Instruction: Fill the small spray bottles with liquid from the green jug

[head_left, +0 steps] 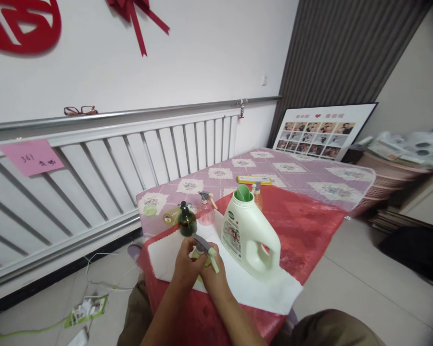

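Observation:
Both my hands are closed around a small spray bottle [203, 244] with a grey and pale-green trigger head; its yellowish body is mostly hidden by the fingers. My left hand [186, 266] has its fingers at the bottle's neck, under the trigger head. Around the body from the right wraps my right hand [213, 276]. Just right stands a large pale-green jug [250, 233] with a green opening and a handle. Behind the hands are a dark green pump bottle [187, 223] and a pink clear spray bottle [206, 215].
A white sheet [274, 294] lies on a red cloth [296, 226] over the patterned tablecloth [292, 167]. Further back are an orange spray bottle [258, 199], a yellow flat box [254, 180], a yellowish bottle [170, 216] and a small green round item [150, 210]. A white radiator [166, 149] borders the table.

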`<state>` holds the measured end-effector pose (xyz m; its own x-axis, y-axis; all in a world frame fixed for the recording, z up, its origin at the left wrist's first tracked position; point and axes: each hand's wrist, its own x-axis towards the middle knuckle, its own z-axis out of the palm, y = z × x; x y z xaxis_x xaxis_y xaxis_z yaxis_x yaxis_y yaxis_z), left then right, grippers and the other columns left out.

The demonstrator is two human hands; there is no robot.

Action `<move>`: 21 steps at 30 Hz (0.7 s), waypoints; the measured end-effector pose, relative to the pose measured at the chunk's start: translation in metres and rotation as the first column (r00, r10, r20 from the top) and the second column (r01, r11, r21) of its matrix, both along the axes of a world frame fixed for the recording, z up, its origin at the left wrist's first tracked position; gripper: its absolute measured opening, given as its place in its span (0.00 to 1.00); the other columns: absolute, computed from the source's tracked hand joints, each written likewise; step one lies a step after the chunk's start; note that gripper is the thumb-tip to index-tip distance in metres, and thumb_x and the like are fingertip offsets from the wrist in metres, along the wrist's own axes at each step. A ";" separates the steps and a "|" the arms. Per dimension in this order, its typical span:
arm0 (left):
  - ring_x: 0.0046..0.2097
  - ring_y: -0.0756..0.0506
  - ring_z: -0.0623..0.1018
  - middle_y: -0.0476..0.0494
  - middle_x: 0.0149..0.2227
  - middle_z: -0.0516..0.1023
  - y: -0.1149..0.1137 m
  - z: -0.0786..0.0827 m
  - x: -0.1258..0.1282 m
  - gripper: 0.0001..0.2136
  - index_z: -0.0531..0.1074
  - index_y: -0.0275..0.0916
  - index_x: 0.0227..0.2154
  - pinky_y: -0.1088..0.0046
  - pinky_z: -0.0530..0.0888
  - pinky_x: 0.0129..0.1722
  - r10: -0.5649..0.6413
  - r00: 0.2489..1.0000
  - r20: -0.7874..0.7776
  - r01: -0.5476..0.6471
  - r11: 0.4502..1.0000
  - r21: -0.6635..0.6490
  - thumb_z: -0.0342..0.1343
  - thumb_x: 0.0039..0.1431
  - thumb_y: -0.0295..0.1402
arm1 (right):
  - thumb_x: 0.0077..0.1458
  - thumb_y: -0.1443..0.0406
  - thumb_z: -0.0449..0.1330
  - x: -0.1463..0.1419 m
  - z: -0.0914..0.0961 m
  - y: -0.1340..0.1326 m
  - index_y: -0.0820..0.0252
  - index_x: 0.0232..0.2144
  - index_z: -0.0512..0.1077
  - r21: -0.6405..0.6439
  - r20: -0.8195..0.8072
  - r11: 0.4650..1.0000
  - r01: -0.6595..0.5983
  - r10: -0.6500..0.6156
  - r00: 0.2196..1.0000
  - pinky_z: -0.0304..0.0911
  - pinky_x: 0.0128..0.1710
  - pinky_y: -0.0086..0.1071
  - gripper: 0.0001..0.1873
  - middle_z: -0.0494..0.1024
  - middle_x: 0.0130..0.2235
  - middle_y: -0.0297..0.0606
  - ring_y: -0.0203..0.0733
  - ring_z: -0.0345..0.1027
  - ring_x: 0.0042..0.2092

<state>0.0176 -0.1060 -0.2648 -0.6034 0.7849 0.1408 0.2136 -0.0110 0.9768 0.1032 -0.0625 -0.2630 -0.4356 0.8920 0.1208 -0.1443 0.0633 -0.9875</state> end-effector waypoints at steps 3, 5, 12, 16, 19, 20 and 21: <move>0.44 0.45 0.74 0.45 0.42 0.74 -0.001 0.001 -0.002 0.15 0.67 0.40 0.41 0.72 0.72 0.39 -0.047 0.999 0.003 0.047 0.999 0.011 0.57 0.47 0.30 | 0.44 0.64 0.63 0.002 0.003 -0.001 0.55 0.36 0.65 0.009 -0.004 1.000 -0.006 0.006 1.000 0.69 0.32 0.33 0.15 0.78 0.34 0.33 0.42 0.73 0.34; 0.45 0.45 0.75 0.45 0.44 0.74 -0.002 0.002 -0.006 0.16 0.69 0.40 0.43 0.70 0.72 0.44 -0.098 0.995 0.004 0.098 0.995 0.029 0.57 0.48 0.31 | 0.43 0.64 0.63 0.003 0.005 -0.001 0.56 0.36 0.65 0.017 -0.003 1.000 -0.010 0.010 1.000 0.68 0.32 0.33 0.15 0.78 0.34 0.33 0.42 0.73 0.33; 0.59 0.40 0.67 0.41 0.56 0.70 -0.005 -0.003 -0.019 0.21 0.68 0.40 0.51 0.60 0.62 0.60 -0.310 0.950 0.038 0.304 0.946 0.115 0.57 0.53 0.36 | 0.43 0.62 0.64 0.006 0.005 -0.001 0.56 0.36 0.66 0.034 0.017 0.999 -0.023 0.023 1.000 0.67 0.31 0.32 0.16 0.76 0.30 0.31 0.41 0.71 0.31; 0.54 0.40 0.72 0.38 0.52 0.72 -0.002 -0.009 -0.015 0.27 0.63 0.40 0.50 0.65 0.71 0.49 -0.248 0.957 0.148 0.223 0.961 0.163 0.63 0.46 0.34 | 0.45 0.62 0.62 0.006 0.005 -0.002 0.55 0.37 0.64 0.039 0.016 0.999 -0.035 0.035 0.999 0.67 0.33 0.33 0.16 0.76 0.32 0.32 0.42 0.72 0.33; 0.49 0.42 0.74 0.41 0.45 0.75 0.001 -0.010 -0.012 0.20 0.66 0.39 0.44 0.69 0.73 0.42 -0.212 0.968 0.133 0.198 0.974 0.114 0.62 0.46 0.33 | 0.44 0.63 0.63 0.006 0.005 -0.002 0.55 0.38 0.64 0.050 0.023 0.998 -0.036 0.035 0.999 0.67 0.34 0.33 0.17 0.76 0.33 0.32 0.41 0.71 0.34; 0.49 0.42 0.73 0.42 0.44 0.75 0.002 -0.010 -0.012 0.18 0.67 0.39 0.43 0.69 0.73 0.43 -0.212 0.969 0.128 0.198 0.974 0.110 0.61 0.47 0.33 | 0.44 0.63 0.63 0.006 0.005 -0.002 0.55 0.37 0.64 0.054 0.027 0.998 -0.035 0.034 0.999 0.67 0.34 0.33 0.17 0.75 0.33 0.32 0.41 0.70 0.34; 0.49 0.42 0.73 0.42 0.44 0.75 0.001 -0.009 -0.012 0.18 0.67 0.39 0.43 0.69 0.72 0.45 -0.215 0.969 0.125 0.201 0.973 0.114 0.61 0.48 0.34 | 0.44 0.64 0.63 0.007 0.005 -0.001 0.56 0.37 0.64 0.057 0.032 0.998 -0.034 0.033 0.999 0.66 0.34 0.33 0.17 0.75 0.33 0.32 0.41 0.70 0.34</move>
